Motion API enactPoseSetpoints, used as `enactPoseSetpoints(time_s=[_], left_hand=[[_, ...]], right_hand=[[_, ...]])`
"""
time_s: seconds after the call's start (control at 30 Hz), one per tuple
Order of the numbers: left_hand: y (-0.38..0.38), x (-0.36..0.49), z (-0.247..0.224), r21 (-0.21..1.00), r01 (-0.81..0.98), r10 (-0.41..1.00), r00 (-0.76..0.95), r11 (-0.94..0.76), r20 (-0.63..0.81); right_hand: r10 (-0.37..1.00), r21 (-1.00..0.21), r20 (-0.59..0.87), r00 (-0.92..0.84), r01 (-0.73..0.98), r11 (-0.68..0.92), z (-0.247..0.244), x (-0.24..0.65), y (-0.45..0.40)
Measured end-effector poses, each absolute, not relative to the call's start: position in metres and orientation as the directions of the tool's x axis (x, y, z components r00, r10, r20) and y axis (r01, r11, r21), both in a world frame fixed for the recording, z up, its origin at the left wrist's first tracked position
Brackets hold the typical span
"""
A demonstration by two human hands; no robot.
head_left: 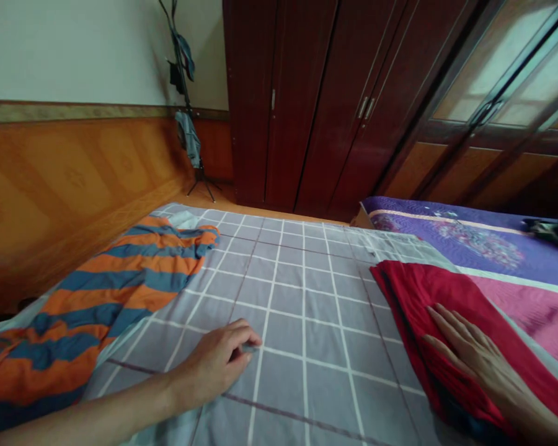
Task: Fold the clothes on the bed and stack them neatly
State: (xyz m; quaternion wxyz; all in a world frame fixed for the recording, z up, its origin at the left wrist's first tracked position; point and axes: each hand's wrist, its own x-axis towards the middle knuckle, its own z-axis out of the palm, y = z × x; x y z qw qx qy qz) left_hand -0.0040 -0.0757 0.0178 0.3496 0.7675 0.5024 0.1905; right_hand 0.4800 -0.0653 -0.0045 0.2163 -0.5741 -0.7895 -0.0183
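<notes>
A grey bed sheet (288, 297) with a white and dark-line check covers the bed. My left hand (230, 353) rests low over its middle, fingers curled towards the thumb, with a small grey fold of the sheet showing between them. At the right, a folded red cloth (413, 279) with a dark edge lies on the sheet. My right hand (474, 353) is flat on this cloth, its fingers stretched out. Along the left side of the bed lies a rumpled orange and blue-grey striped cloth (134, 279), away from both hands.
A purple and pink patterned bedcover (446, 229) spreads on the right, with a dark item (553, 232) on it. Beyond the bed stands a dark red wardrobe (307, 105). A coat stand (186, 93) with hanging things is in the far left corner, beside the wood-panelled wall (74, 167).
</notes>
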Motion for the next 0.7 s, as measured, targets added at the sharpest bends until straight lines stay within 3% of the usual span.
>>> enactPoseSetpoints(time_s=[0.1, 0.3, 0.4, 0.5, 0.6, 0.7], left_hand=[[-0.071, -0.007, 0.017, 0.760, 0.607, 0.925, 0.380, -0.231, -0.022], [-0.046, -0.028, 0.015, 0.728, 0.659, 0.978, 0.189, -0.190, 0.084], [-0.026, -0.054, 0.014, 0.591, 0.782, 0.977, 0.103, -0.197, 0.189], [-0.009, -0.086, 0.013, 0.343, 0.931, 0.954, 0.018, -0.126, 0.300], [0.004, -0.110, 0.012, 0.131, 0.991, 0.956, -0.016, -0.023, 0.293], [0.011, -0.109, 0.020, 0.115, 0.992, 0.966, 0.010, -0.041, 0.258]], right_hand=[[0.831, -0.129, 0.363, -0.423, 0.860, 0.494, -0.025, 0.480, -0.056], [0.879, -0.199, 0.326, -0.348, 0.884, 0.423, -0.016, 0.383, -0.044], [0.822, -0.293, 0.256, -0.508, 0.770, 0.567, -0.006, 0.321, -0.052], [0.763, -0.368, 0.199, -0.615, 0.674, 0.640, -0.005, 0.275, -0.061], [0.722, -0.435, 0.178, -0.668, 0.605, 0.667, -0.010, 0.250, -0.062], [0.728, -0.496, 0.208, -0.654, 0.570, 0.654, -0.012, 0.245, -0.058]])
